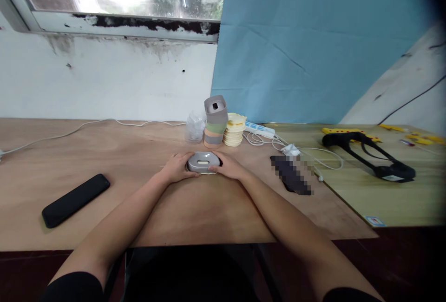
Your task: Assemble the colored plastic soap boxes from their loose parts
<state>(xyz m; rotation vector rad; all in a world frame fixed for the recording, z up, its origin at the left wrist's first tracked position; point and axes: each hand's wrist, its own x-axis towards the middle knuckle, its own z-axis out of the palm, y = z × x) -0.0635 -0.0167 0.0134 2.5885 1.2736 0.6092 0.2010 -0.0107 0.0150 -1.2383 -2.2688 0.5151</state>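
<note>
Both forearms run up from the lower corners of the frame and meet at the centre, wrists low on the wooden counter. The left hand and the right hand lie palm-down and turned toward each other, and between them sits a rounded grey plastic housing that rests on the counter just below mid-frame. Each grip is closed on one end of the housing, fingers curled round its side and thumbs on the near edge; its top, with a pale oval recess, stays uncovered.

Just behind the housing, toward the wall, stands a tilted stack of grey, green and peach shells. A pile of cream discs touches it on the right, and a crumpled clear bag is near its left. A white power strip and loops of white cable run along the back edge.

Left of the hands the wood is bare as far as a black phone lying aslant near the front edge at lower left. On the right a dark pixelated object lies near the right forearm. Beyond it a paler board carries a black headband device. The counter's front edge crosses under both forearms.
</note>
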